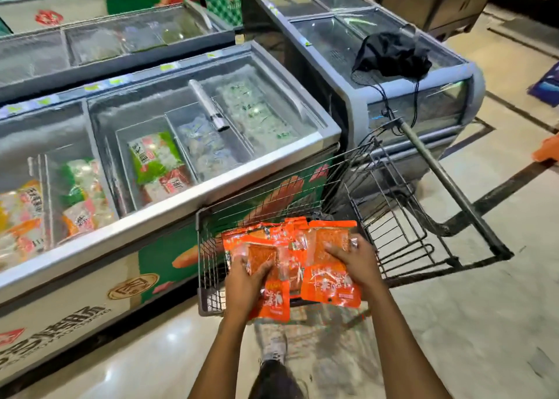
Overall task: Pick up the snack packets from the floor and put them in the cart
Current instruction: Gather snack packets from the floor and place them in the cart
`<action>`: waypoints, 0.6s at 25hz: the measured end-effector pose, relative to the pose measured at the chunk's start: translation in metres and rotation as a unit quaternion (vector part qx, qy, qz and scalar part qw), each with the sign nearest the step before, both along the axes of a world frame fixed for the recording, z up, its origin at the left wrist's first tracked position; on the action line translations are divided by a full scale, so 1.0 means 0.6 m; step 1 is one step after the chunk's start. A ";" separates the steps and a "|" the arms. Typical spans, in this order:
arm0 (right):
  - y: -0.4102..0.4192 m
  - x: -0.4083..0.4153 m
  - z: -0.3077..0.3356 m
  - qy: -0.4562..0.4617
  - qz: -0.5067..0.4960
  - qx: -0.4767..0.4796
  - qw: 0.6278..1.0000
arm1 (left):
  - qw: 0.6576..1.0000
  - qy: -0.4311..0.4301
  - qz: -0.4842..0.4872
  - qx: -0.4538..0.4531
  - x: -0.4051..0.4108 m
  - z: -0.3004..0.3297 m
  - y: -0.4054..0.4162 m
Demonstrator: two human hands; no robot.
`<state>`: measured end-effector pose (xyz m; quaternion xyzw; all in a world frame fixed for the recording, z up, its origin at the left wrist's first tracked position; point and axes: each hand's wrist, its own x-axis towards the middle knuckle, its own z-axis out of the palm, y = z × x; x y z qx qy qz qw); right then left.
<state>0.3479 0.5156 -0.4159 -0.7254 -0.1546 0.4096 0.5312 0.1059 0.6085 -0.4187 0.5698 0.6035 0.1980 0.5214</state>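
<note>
Both hands hold a fanned bundle of orange snack packets (290, 256) over the near end of a wire shopping cart (208, 265). The left hand (246, 280) has its fingers curled closed over a packet with a clear window, and the lower end of that packet hangs past the cart's near rim. The right hand (354, 262) presses its fingers down around a larger packet (331, 280), thumb on top, gripping it. More packets of the same orange kind lie spread behind the hands, across the top of the basket; whether they rest in the cart or are held in the bundle cannot be told.

The cart stands against a glass-topped chest freezer (169, 144), whose compartments hold green, white and red bagged frozen foods. A second freezer (423, 96) beyond the cart handle (447, 177) carries a black drawstring bag (391, 55) on its lid.
</note>
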 end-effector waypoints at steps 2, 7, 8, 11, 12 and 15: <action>0.048 0.018 -0.037 -0.010 0.011 -0.027 1.000 | 1.000 -0.001 0.008 -0.008 0.023 -0.034 0.036; 0.165 0.053 -0.190 0.001 0.048 -0.085 0.995 | 0.999 0.021 0.011 -0.031 0.066 -0.175 0.124; 0.181 0.058 -0.221 0.005 0.049 -0.093 0.994 | 0.999 0.029 0.008 -0.035 0.072 -0.200 0.135; 0.220 0.065 -0.310 0.002 0.066 -0.146 0.987 | 0.997 0.048 0.006 -0.053 0.092 -0.274 0.168; 0.229 0.069 -0.362 0.006 0.079 -0.163 0.983 | 0.997 0.054 0.001 -0.059 0.100 -0.301 0.179; 0.241 0.080 -0.510 0.013 0.102 -0.214 0.971 | 0.992 0.089 -0.018 -0.090 0.117 -0.418 0.199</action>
